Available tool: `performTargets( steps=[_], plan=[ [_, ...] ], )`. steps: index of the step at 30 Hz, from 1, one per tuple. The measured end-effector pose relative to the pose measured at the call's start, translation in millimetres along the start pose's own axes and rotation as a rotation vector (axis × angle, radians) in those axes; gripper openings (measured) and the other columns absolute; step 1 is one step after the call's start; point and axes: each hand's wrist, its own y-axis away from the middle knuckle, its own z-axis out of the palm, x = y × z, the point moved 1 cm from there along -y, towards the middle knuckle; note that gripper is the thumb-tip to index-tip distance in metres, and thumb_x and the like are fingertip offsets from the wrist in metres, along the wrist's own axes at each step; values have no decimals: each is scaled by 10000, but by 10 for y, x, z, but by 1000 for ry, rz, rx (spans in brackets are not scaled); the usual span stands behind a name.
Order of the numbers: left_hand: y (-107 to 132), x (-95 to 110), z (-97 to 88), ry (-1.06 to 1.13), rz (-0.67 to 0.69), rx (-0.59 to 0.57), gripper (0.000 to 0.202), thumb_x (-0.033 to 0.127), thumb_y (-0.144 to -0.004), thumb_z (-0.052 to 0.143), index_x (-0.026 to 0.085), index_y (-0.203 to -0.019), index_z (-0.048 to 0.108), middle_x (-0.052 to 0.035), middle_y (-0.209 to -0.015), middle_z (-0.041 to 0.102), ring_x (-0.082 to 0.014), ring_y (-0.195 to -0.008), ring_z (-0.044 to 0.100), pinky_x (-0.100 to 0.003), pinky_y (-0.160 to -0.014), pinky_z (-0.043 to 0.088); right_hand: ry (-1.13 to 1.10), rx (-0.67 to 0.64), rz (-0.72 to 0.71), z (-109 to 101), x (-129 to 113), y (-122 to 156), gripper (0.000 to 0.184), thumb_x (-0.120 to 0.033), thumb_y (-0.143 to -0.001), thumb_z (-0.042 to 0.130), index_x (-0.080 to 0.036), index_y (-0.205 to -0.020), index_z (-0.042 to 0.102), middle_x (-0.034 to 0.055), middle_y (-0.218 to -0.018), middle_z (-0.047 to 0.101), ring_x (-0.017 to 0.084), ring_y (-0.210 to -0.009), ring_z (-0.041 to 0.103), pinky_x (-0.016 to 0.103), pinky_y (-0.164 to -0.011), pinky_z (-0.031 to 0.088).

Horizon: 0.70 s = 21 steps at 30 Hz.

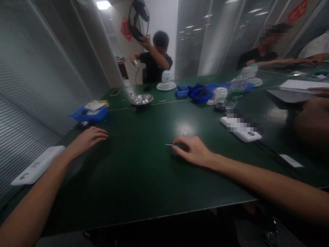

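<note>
Over the green tabletop, my left hand reaches out with its fingers stretched and nothing in them. It is nearest to a blue tray holding white packets and a dark item. My right hand rests at the middle of the table, thumb and fingers pinched round a thin tool with a metal tip. The slim silver shaft points left, and the rest of the tool is mostly hidden in my fingers, so its exact kind does not show.
White power strips lie beside my left forearm and right of my right hand. Farther back are a metal bowl of small pieces, blue bins, a bottle and a white fan. Other people sit around the table.
</note>
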Motion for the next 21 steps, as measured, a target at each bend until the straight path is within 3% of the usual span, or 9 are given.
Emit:
performTargets(
  steps=[3,6,11,14,17,21],
  plan=[
    [-25,15,16,26,-55,-21,534,692,-956,488,253,-1044,780,-96,-1180,727,-303,-1137,607,-453,-1020,479,1,3,2,2,-3,0,308,-430,-1026,567,-161,-1099,700,28,-836,696,130,-649,589,263,-605,406],
    [3,18,-26,45,-155,22,522,693,-906,547,237,-1047,759,-99,-1158,735,-305,-1100,637,-421,-996,487,6,3,3,0,-8,0,297,-421,-1024,571,-164,-1096,701,24,-835,699,127,-646,591,261,-603,405],
    [159,-15,-208,42,-506,234,506,648,-892,575,223,-1110,743,-65,-1128,762,-270,-987,692,-370,-926,493,9,-8,4,8,4,-1,301,-427,-1025,572,-167,-1101,704,23,-838,701,129,-655,598,261,-607,411],
    [218,-51,-249,81,-641,279,500,635,-853,627,230,-1115,759,-56,-1145,768,-268,-1004,692,-351,-896,487,19,-3,-3,14,8,0,296,-424,-1024,573,-169,-1096,706,20,-826,698,127,-643,593,263,-607,408],
    [212,-101,-204,81,-677,267,538,626,-856,631,232,-1204,749,-61,-1150,770,-271,-992,693,-350,-876,482,13,0,-2,5,-7,2,296,-417,-1024,573,-162,-1094,707,25,-823,695,129,-637,586,265,-601,404],
    [154,-177,-91,50,-588,267,515,594,-902,594,202,-1192,758,-88,-1218,749,-283,-1035,679,-372,-924,470,-9,-16,-3,-10,-30,-2,311,-423,-1033,559,-156,-1098,704,36,-836,698,135,-651,592,267,-601,417]
  ],
)
